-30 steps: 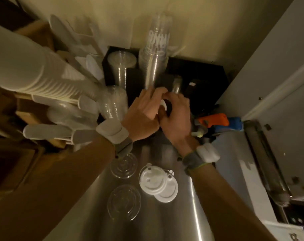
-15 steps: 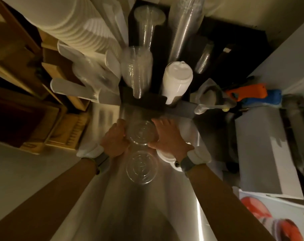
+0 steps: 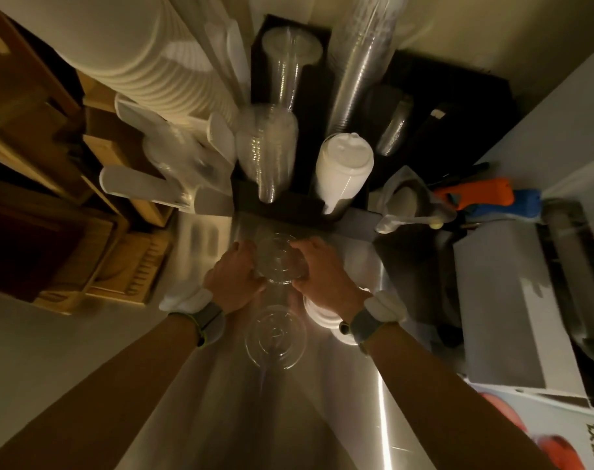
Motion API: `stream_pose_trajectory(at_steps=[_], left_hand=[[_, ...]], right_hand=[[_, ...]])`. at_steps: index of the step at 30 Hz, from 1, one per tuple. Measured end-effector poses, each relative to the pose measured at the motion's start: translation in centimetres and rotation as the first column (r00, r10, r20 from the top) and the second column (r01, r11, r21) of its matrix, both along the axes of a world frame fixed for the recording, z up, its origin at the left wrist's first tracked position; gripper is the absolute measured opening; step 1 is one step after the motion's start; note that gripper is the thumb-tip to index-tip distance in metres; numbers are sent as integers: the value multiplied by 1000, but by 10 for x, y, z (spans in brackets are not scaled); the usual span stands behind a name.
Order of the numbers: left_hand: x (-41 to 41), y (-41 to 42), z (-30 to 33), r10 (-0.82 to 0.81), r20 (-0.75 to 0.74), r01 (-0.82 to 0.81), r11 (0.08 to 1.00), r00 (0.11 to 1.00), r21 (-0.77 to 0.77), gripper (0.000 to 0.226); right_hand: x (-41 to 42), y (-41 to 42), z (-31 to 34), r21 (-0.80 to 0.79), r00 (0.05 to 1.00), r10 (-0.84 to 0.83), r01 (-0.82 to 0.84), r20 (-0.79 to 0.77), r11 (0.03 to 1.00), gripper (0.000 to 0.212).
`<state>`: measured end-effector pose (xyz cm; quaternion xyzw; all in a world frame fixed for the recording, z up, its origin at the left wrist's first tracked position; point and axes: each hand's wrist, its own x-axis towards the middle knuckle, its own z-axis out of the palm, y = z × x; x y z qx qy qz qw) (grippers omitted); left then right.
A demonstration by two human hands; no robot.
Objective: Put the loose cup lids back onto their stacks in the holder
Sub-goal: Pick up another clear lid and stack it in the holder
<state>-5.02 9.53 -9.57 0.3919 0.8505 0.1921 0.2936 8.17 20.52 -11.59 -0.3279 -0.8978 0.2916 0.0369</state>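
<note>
A clear plastic lid (image 3: pixel 279 259) is gripped from both sides, my left hand (image 3: pixel 233 278) on its left rim and my right hand (image 3: pixel 317 271) on its right rim, just in front of the black holder (image 3: pixel 299 212). A second clear lid (image 3: pixel 275 337) lies flat on the steel counter between my wrists. White lids (image 3: pixel 319 315) lie partly hidden under my right wrist. In the holder stand a white lid stack (image 3: pixel 343 164), a clear lid stack (image 3: pixel 266 150) and taller clear stacks behind.
Large white cup stacks (image 3: pixel 146 62) lean in from the upper left, beside wooden boxes (image 3: pixel 95 252). An orange and blue tool (image 3: pixel 492 198) and a grey box (image 3: pixel 506 293) sit at the right. A printed carton (image 3: pixel 556 432) fills the lower right corner.
A second ago both hands were up at the holder with the white stack. They have dropped to the counter and closed on a clear lid, and the view has tilted.
</note>
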Motion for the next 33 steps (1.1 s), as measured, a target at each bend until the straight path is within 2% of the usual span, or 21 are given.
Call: stream_pose_trajectory(at_steps=[3, 6, 9, 11, 17, 23, 33], left_hand=[[-5, 0, 5, 26, -12, -24, 989, 1000, 148, 49], [-12, 2, 33, 7, -30, 3, 938, 1000, 345, 56], [-16, 10, 59, -15, -49, 37, 871, 999, 490, 50], [-17, 16, 76, 51, -78, -2, 849, 996, 528, 52], [-24, 42, 118, 165, -63, -105, 833, 984, 543, 56], [-27, 59, 121, 302, -44, -243, 837, 952, 490, 60], [-26, 68, 116, 314, -91, -261, 892, 945, 369, 64]], right_hand=[[-1, 4, 16, -44, 997, -12, 8, -80, 999, 53], [-6, 11, 46, -39, 984, -46, 40, -172, 998, 49], [-14, 20, 73, 28, 972, -38, 46, -234, 999, 50], [-19, 27, 93, 95, 959, -41, 70, -280, 993, 51], [-51, 58, 139, 139, 924, 43, 11, -380, 990, 48], [-88, 81, 143, 153, 934, 135, -89, -330, 984, 54], [-111, 95, 121, 68, 946, 119, -104, -302, 992, 61]])
